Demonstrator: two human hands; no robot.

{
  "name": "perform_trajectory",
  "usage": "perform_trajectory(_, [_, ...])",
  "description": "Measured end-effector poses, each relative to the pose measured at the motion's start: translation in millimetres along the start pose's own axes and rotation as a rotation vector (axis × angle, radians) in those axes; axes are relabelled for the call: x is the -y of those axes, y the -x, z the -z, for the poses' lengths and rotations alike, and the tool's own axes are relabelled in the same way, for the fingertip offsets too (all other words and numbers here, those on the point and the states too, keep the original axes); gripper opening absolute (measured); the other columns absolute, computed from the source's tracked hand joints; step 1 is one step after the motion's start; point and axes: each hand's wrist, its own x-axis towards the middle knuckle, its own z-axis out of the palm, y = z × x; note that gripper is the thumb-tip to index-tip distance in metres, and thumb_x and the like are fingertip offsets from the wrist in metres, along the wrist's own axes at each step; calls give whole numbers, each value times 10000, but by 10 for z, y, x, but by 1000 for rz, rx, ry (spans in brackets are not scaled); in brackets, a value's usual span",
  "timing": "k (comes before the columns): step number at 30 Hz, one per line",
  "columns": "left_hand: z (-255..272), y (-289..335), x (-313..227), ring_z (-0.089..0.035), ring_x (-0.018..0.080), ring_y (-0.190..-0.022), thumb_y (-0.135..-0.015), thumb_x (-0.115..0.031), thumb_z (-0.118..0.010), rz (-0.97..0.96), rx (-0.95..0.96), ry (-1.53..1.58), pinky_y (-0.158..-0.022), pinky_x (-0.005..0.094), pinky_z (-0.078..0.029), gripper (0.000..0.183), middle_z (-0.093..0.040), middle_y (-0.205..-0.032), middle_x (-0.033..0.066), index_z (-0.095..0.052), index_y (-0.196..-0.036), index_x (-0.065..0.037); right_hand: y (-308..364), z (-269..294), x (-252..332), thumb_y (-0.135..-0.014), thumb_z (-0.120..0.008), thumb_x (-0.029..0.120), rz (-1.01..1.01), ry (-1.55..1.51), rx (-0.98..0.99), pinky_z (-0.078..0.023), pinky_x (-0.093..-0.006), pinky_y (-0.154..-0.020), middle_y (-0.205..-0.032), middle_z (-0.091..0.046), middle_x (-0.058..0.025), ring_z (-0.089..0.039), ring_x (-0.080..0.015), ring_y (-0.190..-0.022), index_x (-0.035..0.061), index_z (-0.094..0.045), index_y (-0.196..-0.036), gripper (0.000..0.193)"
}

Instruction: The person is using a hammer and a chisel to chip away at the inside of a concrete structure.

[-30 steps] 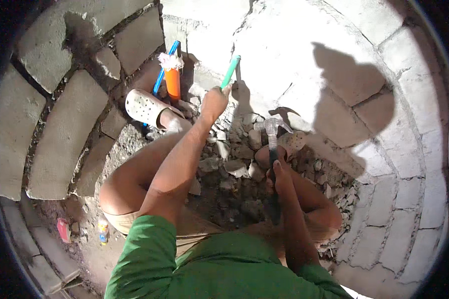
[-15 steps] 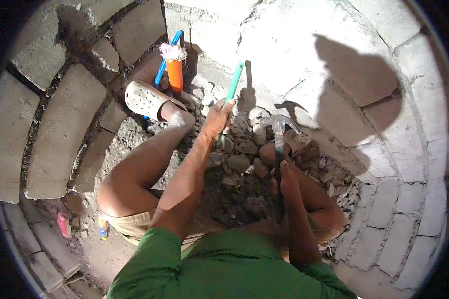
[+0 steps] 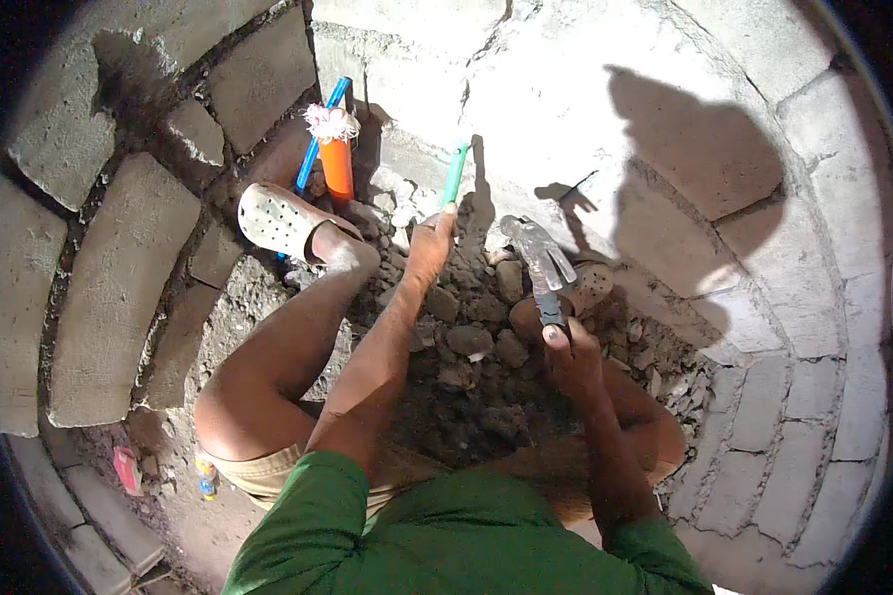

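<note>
My left hand (image 3: 430, 248) is closed round a slim green rod (image 3: 456, 171), gripping it near its lower part. The rod's upper end points up beside the pale wall, and its lower end is hidden by my hand and the rubble. My right hand (image 3: 573, 359) is wrapped round the dark handle of a claw hammer (image 3: 540, 256), thumb along the handle. The grey metal head is tilted, its claws toward the lower right. Hammer and rod are apart. Loose stones (image 3: 469, 340) lie below both hands, between my bent legs.
An orange tube (image 3: 336, 169) topped with a frayed pinkish-white tuft stands beside a blue rod (image 3: 322, 134) at the wall's foot. My clog (image 3: 273, 218) is near them. Stone block walls (image 3: 119, 288) curve around. A red packet (image 3: 127, 470) and a small bottle (image 3: 206, 478) lie left.
The hammer head has turned and tipped, its claws swinging downward and its handle now looking shorter. The green rod sits slightly lower in the picture, and the whole view has shifted a little.
</note>
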Motion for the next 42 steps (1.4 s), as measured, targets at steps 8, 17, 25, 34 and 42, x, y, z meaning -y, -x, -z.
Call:
perform_trajectory(8, [47,-86,138,-514,134,-642,-990,-370,-583,-289,-74,-137,-589,321,-442,395,-599,-691,32,-675,-902,3,-591,130,241,-820,-755,275,-163,-143,82,-473,-416,-552,-673,-580,-164,-606,-367,-635,28,-582,-887,310])
perform_trajectory(17, [36,-202,135,-609,500,-756,-970,-558,-504,-231,-104,-500,-671,494,-495,624,-630,-732,296,-668,-926,42,-1529,85,27,-921,-620,434,-420,403,154,-536,-492,-652,-826,-666,-279,-670,-449,-793,-37,-662,-1048,490])
perform_trajectory(25, [17,230,160,-544,211,-587,-1007,-420,-510,-452,-41,-215,-558,362,-427,421,-588,-637,69,-648,-864,-50,-1035,230,289,-764,-821,326,75,-23,175,-491,-456,-567,-714,-633,-207,-645,-407,-663,18,-591,-842,393])
perform_trajectory(34, [89,-166,290,-631,182,-784,-907,-295,-588,-141,-16,-254,-714,365,-512,351,-711,-913,108,-685,-1030,19,-1032,254,336,-826,-766,328,-161,-91,142,-482,-460,-571,-719,-623,-215,-634,-430,-686,31,-593,-846,344])
perform_trajectory(42, [69,-123,182,-532,178,-676,-879,-215,-714,-454,-112,-317,-606,357,-451,304,-584,-726,83,-660,-1073,13,-1017,297,365,-805,-786,337,85,-24,38,-475,-457,-568,-697,-617,-180,-624,-417,-662,35,-597,-847,359])
